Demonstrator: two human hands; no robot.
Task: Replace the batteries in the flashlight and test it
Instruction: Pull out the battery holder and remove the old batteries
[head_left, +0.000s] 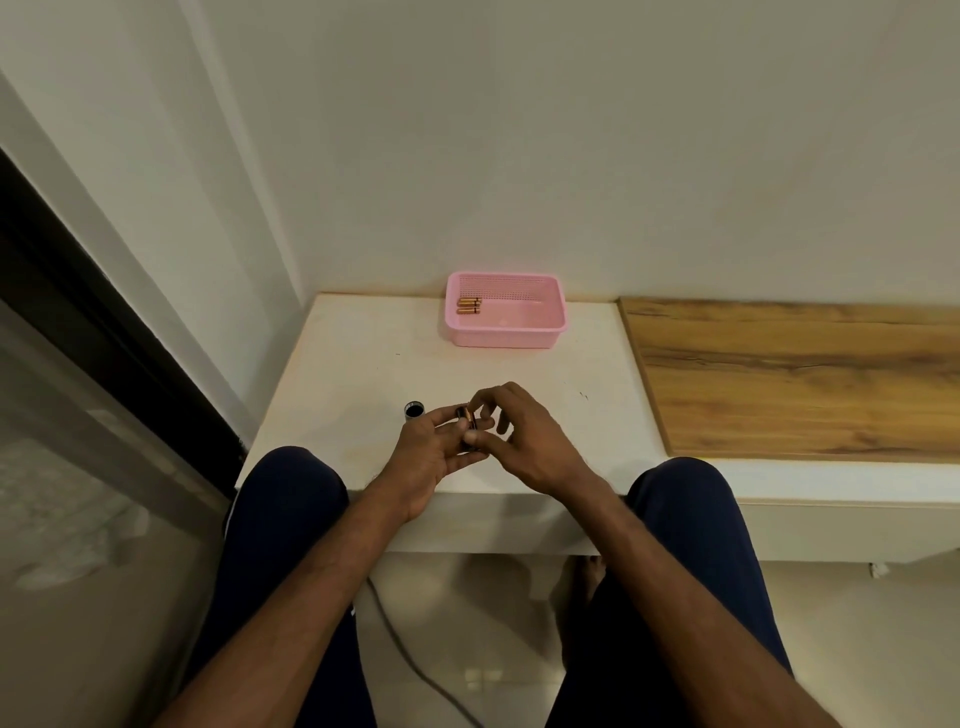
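My left hand (434, 457) lies palm up over the white table's front edge and cradles a dark battery holder with copper-topped batteries (469, 427) in it. My right hand (524, 441) pinches the same holder from the right with thumb and forefinger. The black flashlight body (414, 410) stands upright on the table just left of my left fingertips, its open end facing up. At the back, a pink basket (540, 332) holds a few copper-coloured batteries (469, 306) in its left part.
The white table (363, 374) meets the wall at the back and a wooden-topped surface (800, 374) on the right. My knees in dark trousers press against the front edge. A cable runs on the floor below. A dark-framed glass door stands to the left.
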